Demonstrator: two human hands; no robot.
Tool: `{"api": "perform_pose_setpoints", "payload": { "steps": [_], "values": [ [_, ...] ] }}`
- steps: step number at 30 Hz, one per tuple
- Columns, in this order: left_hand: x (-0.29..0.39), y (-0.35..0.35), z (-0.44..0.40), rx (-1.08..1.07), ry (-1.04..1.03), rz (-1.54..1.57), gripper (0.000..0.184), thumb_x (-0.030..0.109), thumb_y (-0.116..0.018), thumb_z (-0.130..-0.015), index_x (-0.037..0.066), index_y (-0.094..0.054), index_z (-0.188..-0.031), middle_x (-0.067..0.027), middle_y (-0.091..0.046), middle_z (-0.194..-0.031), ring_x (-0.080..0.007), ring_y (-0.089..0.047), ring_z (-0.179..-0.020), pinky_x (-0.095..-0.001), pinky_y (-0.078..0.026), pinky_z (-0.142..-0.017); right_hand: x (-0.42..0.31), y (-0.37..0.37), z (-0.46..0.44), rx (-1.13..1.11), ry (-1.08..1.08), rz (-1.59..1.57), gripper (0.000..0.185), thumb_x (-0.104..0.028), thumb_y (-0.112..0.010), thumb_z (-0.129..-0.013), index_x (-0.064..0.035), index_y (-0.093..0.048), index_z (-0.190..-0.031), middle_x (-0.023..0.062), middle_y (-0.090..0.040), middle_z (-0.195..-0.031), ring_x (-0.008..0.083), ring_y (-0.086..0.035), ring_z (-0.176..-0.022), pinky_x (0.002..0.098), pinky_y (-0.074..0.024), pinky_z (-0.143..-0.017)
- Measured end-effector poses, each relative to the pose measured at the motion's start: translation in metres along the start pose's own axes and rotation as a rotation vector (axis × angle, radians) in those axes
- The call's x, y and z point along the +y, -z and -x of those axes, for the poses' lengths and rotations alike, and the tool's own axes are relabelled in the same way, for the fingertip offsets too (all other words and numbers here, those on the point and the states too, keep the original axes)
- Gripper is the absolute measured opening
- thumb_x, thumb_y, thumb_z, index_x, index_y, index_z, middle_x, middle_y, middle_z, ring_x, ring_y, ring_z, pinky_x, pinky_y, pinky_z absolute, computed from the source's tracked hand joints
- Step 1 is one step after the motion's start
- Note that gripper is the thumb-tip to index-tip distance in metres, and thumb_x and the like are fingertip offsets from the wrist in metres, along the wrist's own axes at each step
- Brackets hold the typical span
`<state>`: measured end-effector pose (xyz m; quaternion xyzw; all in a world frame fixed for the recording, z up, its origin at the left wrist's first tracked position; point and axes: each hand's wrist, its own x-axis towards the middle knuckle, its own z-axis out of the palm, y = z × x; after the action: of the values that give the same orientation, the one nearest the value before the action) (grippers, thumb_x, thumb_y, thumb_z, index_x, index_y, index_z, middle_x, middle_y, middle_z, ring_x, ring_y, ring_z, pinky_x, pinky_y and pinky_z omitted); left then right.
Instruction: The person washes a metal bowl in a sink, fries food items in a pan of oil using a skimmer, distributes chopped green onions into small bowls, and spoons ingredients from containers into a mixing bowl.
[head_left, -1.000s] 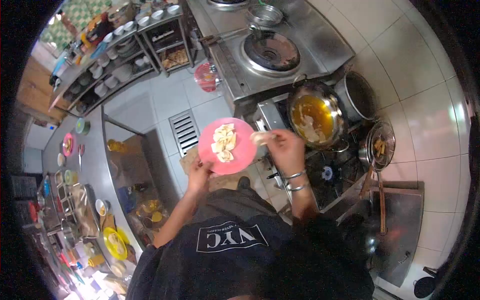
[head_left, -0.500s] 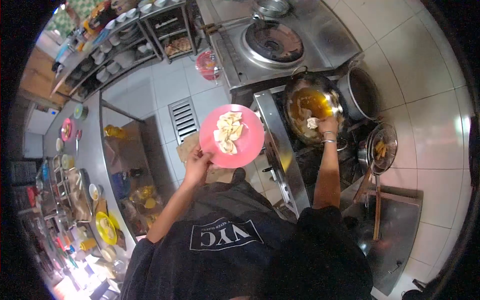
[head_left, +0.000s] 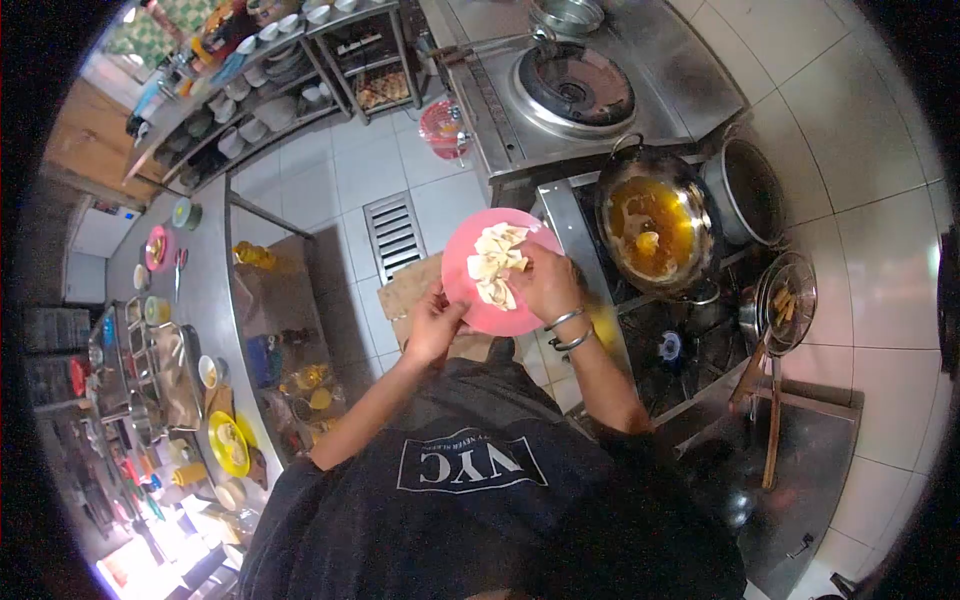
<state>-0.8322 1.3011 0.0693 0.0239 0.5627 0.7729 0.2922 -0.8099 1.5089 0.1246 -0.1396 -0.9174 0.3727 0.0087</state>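
Observation:
My left hand [head_left: 437,322] grips the near-left rim of a pink plate [head_left: 468,262], thumb on top. Several pale folded dumplings [head_left: 494,254] lie heaped on it. Over the plate's right side, my right hand [head_left: 545,282] has its fingers closed at the edge of the heap; they touch a dumpling, though the fingertips are partly hidden. To the right, a wok [head_left: 689,190] holds yellow oil [head_left: 665,205], and one dumpling [head_left: 648,243] sits in the oil near its middle.
A deep pot [head_left: 742,190] stands right of the wok. Below it, a strainer [head_left: 790,300] holding fried strips rests on a pan. A lit burner [head_left: 670,346] shows a blue flame. Another wok burner [head_left: 575,85] is behind. A steel counter [head_left: 205,300] with dishes runs along the left.
My right hand has moved from the wok back left to the plate, leaving a dumpling in the oil. The whole view has shifted slightly.

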Motion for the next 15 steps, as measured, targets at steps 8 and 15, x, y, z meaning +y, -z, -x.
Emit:
{"api": "perform_pose_setpoints", "payload": {
  "steps": [8,15],
  "values": [
    [-0.007,0.015,-0.001,0.054,0.124,0.057,0.047,-0.004,-0.052,-0.091,-0.001,-0.039,-0.135,-0.0172,-0.061,-0.117,-0.0254,-0.069,-0.093,-0.0362,-0.064,-0.072,0.012,-0.027,0.004,0.146,0.353,0.05,0.025,-0.011,-0.068,-0.081,-0.0021,-0.066,-0.104,0.0222,-0.066,-0.097,0.0361,-0.067,-0.083,0.0419,-0.054,-0.074],
    [0.002,0.01,0.005,0.136,0.099,0.128,0.047,-0.004,-0.053,-0.089,-0.002,-0.04,-0.134,-0.0174,-0.061,-0.115,-0.026,-0.068,-0.096,-0.0361,-0.064,-0.073,0.021,0.003,0.001,0.052,-0.033,-0.368,0.028,-0.006,-0.069,-0.081,0.0023,-0.065,-0.108,0.0169,-0.071,-0.091,0.0225,-0.07,-0.08,0.0323,-0.0553,-0.072]
  ]
}}
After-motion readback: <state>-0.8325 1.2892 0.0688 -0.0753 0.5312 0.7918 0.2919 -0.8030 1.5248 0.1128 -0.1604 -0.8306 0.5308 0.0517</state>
